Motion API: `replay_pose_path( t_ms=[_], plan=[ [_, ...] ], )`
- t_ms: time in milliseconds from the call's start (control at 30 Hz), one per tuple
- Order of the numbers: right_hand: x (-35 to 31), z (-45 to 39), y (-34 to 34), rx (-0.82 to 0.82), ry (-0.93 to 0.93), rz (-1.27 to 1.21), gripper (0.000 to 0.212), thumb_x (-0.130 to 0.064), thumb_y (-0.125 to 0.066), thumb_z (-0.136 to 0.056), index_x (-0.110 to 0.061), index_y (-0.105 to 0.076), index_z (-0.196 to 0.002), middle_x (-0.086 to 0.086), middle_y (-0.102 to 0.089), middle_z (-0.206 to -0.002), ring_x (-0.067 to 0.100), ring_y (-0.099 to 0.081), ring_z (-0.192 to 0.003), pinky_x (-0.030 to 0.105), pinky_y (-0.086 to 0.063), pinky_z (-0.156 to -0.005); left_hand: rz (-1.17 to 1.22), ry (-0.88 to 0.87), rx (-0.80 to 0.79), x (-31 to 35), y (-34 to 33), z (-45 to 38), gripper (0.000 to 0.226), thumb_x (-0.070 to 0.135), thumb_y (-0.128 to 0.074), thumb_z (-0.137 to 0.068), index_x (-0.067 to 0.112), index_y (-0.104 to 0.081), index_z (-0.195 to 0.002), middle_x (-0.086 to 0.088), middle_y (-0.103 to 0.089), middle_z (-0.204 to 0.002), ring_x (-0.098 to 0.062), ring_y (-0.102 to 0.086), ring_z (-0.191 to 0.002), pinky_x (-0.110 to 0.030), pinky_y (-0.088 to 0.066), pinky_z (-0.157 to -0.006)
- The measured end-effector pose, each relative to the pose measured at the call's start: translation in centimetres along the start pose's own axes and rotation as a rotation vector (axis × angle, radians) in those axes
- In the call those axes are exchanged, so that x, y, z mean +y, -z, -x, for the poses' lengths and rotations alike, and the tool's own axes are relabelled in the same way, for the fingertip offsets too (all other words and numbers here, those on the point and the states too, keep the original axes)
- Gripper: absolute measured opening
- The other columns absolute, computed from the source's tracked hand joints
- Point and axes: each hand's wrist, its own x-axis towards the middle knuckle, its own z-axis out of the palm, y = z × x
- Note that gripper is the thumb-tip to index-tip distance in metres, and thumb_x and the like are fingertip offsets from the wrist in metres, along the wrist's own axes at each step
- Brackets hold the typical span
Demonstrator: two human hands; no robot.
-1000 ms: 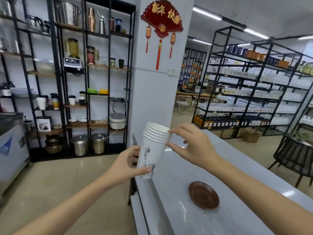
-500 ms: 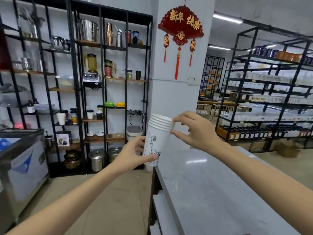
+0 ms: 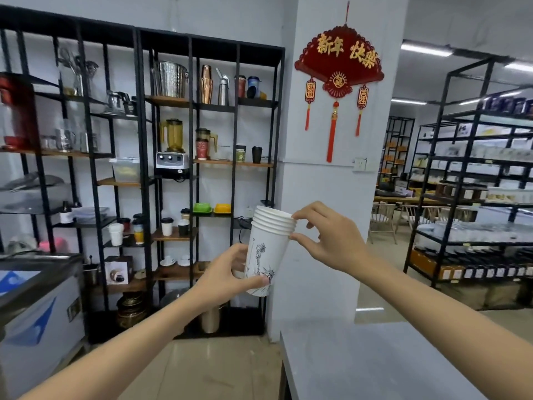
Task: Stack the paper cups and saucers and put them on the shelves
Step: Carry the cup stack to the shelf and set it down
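Observation:
A stack of several white paper cups (image 3: 266,249) with a black line drawing is held up in front of me, tilted slightly to the right. My left hand (image 3: 227,275) grips the lower part of the stack from the left. My right hand (image 3: 328,238) pinches the rims at the top from the right, thumb below and fingers above. Behind the cups stand black metal shelves (image 3: 190,168) with wooden boards carrying cups, blenders and pots. No saucer is in view.
A grey counter (image 3: 375,362) fills the lower right, its edge just below the cups. A white pillar (image 3: 337,180) with a red fan ornament (image 3: 339,67) stands behind. A chest freezer (image 3: 37,307) is at the lower left. More racks (image 3: 473,197) line the right.
My view has lifted and turned left toward the shelves; the brown saucer on the counter has dropped out of sight. Both hands keep hold of the cup stack, now raised before the shelves.

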Motion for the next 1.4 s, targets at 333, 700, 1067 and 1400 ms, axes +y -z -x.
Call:
replay_pose_path(
  t_ms=[333, 700, 1067, 1400],
  plan=[
    [6.0, -12.7, -10.1, 0.019, -0.009, 0.013, 0.034, -0.045, -0.067, -0.093, -0.030, -0.061, -0.122, -0.014, -0.059, -0.113, 0.009, -0.064, -0.086, 0.025, -0.049, -0.062, -0.074, -0.013, 0.075, -5.8, 5.7, -13.7, 0.066, 0.068, -0.087, -0.062, 0.053, -0.053, -0.116, 0.022, -0.069, -0.115, 0.009, -0.067, -0.097, -0.015, -0.052, -0.073],
    [13.7, -29.7, -21.5, 0.055, -0.049, 0.081, 0.034, -0.049, -0.062, -0.094, -0.038, -0.056, -0.125, -0.020, -0.060, -0.110, -0.001, -0.051, -0.085, 0.026, -0.049, -0.070, -0.080, -0.091, 0.108, -14.1, 14.1, -33.9, 0.074, 0.065, -0.088, -0.062, 0.040, -0.058, -0.125, 0.015, -0.071, -0.109, 0.015, -0.065, -0.092, -0.003, -0.051, -0.063],
    [21.3, -39.4, -30.3, 0.084, -0.067, 0.088, 0.030, -0.046, -0.063, -0.094, -0.036, -0.056, -0.122, -0.018, -0.062, -0.104, -0.003, -0.051, -0.081, 0.028, -0.054, -0.072, -0.115, -0.163, 0.123, -20.8, 16.5, -49.0, 0.057, 0.068, -0.085, -0.063, 0.059, -0.050, -0.107, 0.026, -0.063, -0.111, 0.023, -0.059, -0.096, 0.000, -0.050, -0.061],
    [34.4, -47.6, -36.6, 0.010, 0.012, 0.224, 0.034, -0.054, -0.061, -0.093, -0.037, -0.054, -0.122, -0.013, -0.061, -0.114, 0.011, -0.064, -0.088, 0.034, -0.059, -0.071, -0.121, -0.203, 0.179, -26.7, 13.5, -65.6, 0.065, 0.079, -0.082, -0.057, 0.060, -0.051, -0.110, 0.030, -0.067, -0.109, 0.021, -0.058, -0.099, -0.015, -0.049, -0.072]
  ],
)
